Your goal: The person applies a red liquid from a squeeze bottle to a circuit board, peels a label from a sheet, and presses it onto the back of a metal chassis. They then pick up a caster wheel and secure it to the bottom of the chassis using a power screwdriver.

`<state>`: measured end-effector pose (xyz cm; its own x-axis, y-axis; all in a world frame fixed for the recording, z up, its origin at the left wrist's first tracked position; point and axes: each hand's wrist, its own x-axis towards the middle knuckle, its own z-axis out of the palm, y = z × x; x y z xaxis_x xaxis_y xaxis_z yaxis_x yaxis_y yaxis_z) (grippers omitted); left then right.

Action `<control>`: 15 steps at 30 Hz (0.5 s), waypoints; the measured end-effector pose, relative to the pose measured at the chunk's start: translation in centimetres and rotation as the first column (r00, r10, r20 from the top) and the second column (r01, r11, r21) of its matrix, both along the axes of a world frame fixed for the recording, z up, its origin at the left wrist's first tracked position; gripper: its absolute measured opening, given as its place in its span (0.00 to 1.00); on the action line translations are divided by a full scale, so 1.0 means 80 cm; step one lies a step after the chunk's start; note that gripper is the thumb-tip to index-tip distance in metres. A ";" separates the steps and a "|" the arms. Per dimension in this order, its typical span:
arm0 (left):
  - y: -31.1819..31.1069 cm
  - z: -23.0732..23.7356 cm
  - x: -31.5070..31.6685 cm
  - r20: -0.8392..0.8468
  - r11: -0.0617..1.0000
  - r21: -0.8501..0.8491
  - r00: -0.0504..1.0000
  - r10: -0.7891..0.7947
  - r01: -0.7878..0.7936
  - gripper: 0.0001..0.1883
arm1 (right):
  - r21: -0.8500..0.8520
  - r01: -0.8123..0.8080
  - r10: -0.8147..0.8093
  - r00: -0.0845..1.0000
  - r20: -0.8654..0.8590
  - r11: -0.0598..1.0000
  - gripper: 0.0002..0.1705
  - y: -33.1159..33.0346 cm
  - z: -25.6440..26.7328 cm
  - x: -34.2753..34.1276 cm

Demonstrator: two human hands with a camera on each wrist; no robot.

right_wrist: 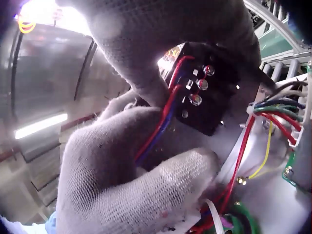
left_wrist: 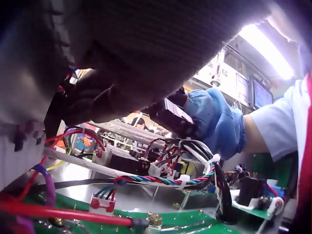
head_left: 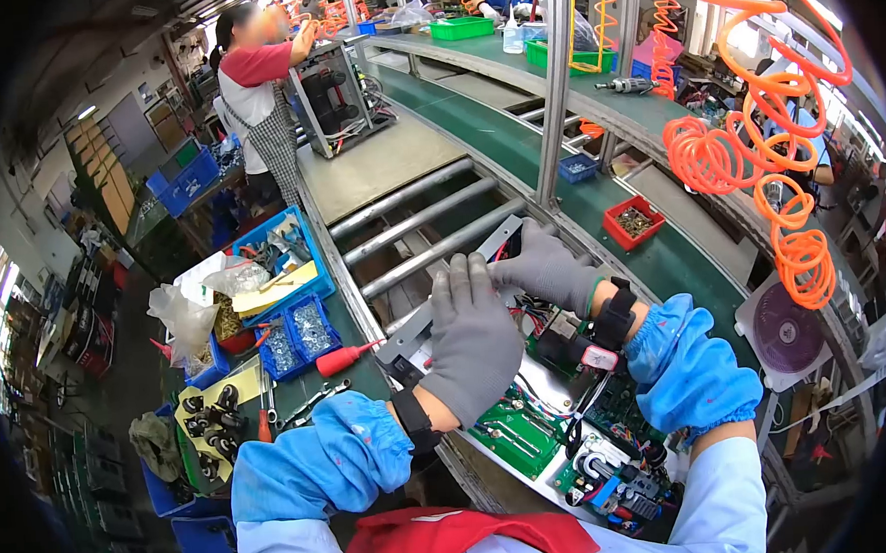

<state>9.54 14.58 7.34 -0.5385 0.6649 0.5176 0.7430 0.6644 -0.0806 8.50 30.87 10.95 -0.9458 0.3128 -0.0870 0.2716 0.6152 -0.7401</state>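
A silver metal panel [head_left: 406, 340] stands along the far edge of an opened unit with green circuit boards [head_left: 516, 435]. My gloved left hand [head_left: 474, 340] lies over the panel with its fingers extended across the top, and its thumb [right_wrist: 187, 170] shows on the inner side. At the panel's right part, my right hand [head_left: 548, 271] curls round a black block [right_wrist: 202, 92] with screw terminals. Red and blue wires [right_wrist: 163, 119] run from that block between the two hands. In the left wrist view my left hand [left_wrist: 141, 48] covers the top; its fingertips are hidden.
Left of the unit are a red bottle [head_left: 339, 361], blue screw bins [head_left: 312, 328], wrenches and black casters [head_left: 213, 419]. Rollers [head_left: 420, 228] lie beyond. A red tray [head_left: 634, 222] sits right, near a metal post [head_left: 558, 100] and orange coiled hoses [head_left: 802, 248]. Another person stands further back.
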 end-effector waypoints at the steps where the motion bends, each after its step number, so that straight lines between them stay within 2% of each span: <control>1: 0.000 -0.003 -0.001 -0.011 1.000 0.010 1.000 -0.004 0.004 0.32 | -0.007 0.023 -0.023 1.000 -0.009 1.000 0.49 0.000 -0.004 -0.002; 6: -0.001 -0.009 -0.001 -0.076 0.999 0.002 0.997 -0.034 0.034 0.29 | -0.084 0.141 -0.148 0.986 -0.080 0.986 0.38 -0.009 -0.016 -0.005; 8: -0.004 -0.007 0.000 -0.091 0.998 -0.015 0.993 -0.069 0.067 0.27 | -0.179 0.140 -0.165 0.977 -0.133 0.974 0.33 -0.010 -0.026 -0.006; 12: -0.003 -0.005 0.002 -0.146 0.997 -0.054 0.987 -0.070 0.063 0.27 | -0.073 0.200 -0.210 0.961 -0.179 0.977 0.33 -0.013 -0.037 -0.006; 14: -0.003 -0.011 0.002 -0.126 0.997 -0.028 0.989 -0.072 0.069 0.29 | 0.023 0.145 -0.137 0.968 -0.210 0.989 0.33 -0.006 -0.039 -0.003; 15: -0.002 -0.013 0.001 -0.091 0.996 -0.014 0.992 -0.089 0.088 0.30 | 0.062 0.062 -0.041 0.954 -0.295 0.996 0.30 0.002 -0.047 -0.004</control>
<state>9.64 14.46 6.26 -0.4274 0.7134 0.5553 0.7882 0.5949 -0.1576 8.20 30.99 7.19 -0.9087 0.3572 0.2160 0.0815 0.6593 -0.7475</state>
